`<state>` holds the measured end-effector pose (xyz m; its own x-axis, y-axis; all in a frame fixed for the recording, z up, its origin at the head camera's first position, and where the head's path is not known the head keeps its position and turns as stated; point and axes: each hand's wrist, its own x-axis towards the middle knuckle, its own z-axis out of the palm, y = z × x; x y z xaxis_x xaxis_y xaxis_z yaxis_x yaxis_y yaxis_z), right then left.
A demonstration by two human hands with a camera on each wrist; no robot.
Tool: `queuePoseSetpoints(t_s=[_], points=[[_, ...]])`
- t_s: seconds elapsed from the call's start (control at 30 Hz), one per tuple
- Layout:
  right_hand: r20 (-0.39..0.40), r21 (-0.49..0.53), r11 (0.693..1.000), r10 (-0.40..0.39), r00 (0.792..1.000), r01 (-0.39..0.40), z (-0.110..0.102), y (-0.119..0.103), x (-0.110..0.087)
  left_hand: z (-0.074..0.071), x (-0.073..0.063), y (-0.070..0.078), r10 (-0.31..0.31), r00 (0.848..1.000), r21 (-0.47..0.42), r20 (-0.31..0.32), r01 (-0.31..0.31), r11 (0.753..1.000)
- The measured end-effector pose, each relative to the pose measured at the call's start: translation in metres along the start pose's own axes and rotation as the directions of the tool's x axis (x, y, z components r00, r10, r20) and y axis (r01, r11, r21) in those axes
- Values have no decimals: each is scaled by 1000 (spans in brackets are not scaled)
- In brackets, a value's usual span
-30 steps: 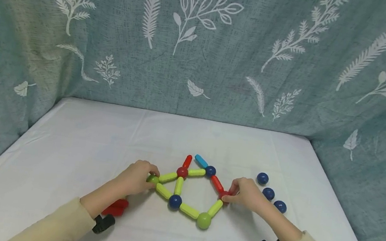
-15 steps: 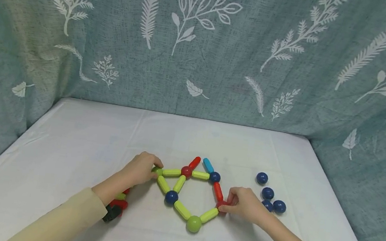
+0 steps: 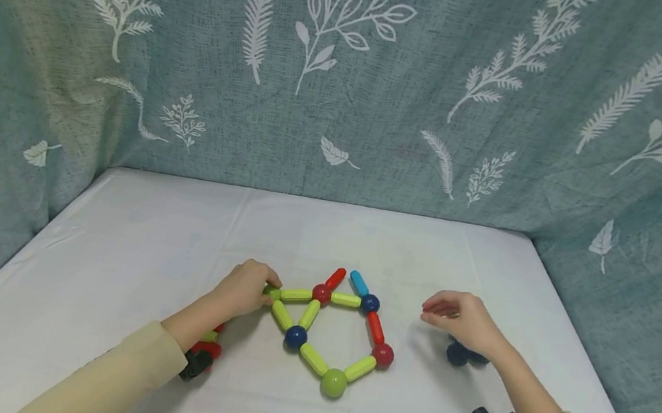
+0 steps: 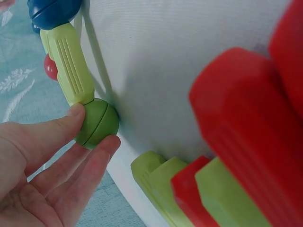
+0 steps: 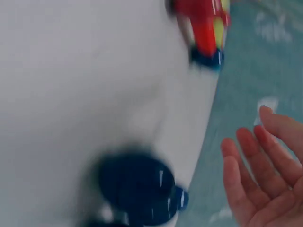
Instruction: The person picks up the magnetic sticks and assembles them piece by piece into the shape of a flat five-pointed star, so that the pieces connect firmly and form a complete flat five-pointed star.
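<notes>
Green ball [image 4: 100, 124] sits pinched in the left hand [image 3: 245, 287]. The right hand [image 3: 465, 318] is loose and holds nothing, near the blue balls [image 3: 457, 354]. The green ball is one corner of the shape [image 3: 313, 359] on the table [image 3: 176, 235]. Building seems the step; adding a ball would need a soft right pinch.

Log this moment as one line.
left hand: pinches leftmost green ball | right hand: holds nothing, near blue balls | far red rod and blue rod: tips apart
</notes>
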<state>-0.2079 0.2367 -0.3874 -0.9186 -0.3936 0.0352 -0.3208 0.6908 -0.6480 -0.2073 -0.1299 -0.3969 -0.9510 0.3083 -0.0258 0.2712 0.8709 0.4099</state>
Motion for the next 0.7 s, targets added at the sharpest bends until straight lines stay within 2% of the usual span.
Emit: queuePoseSetpoints(t_s=[0.17, 0.27, 0.47, 0.7], points=[[-40, 0, 999, 43, 998, -43, -30, 24, 9, 0, -1, -1, 2, 1000, -8, 0, -2, 1000], [-21, -19, 997, 74, 997, -74, -39, 36, 14, 0, -1, -2, 2, 1000, -10, 0, -2, 1000], [82, -33, 992, 120, 989, -118, -41, 52, 22, 0, -1, -2, 1, 1000, -11, -4, -1, 1000], [109, -93, 982, 176, 978, -166, -37, 53, 29, -1, -1, -3, 10, 1000, -16, -12, -10, 1000]])
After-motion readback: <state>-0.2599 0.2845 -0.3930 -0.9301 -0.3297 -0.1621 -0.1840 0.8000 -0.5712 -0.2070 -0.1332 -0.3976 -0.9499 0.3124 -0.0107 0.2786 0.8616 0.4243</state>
